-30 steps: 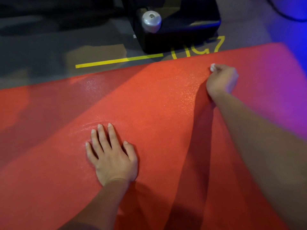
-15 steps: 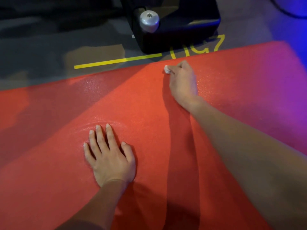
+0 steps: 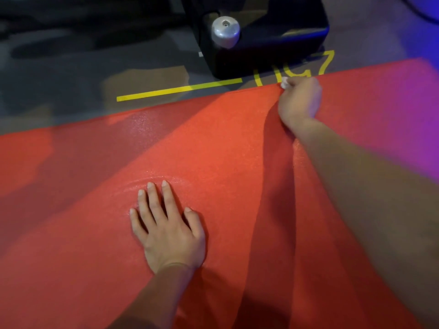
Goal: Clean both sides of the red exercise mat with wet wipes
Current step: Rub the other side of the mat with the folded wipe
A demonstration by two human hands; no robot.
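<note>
The red mat (image 3: 213, 162) lies flat on the floor (image 3: 59, 74) and fills most of the view. The left hand (image 3: 169, 230) rests palm down on it, fingers straight and slightly spread. The right hand (image 3: 299, 100) reaches to the mat's far edge, its fingers clenched round a small white wipe (image 3: 284, 83) that pokes out at the top. Just beyond that edge, yellow tape (image 3: 178, 90) marks the floor, and a black base (image 3: 273, 51) with a silver knob (image 3: 225, 31) stands there.
</note>
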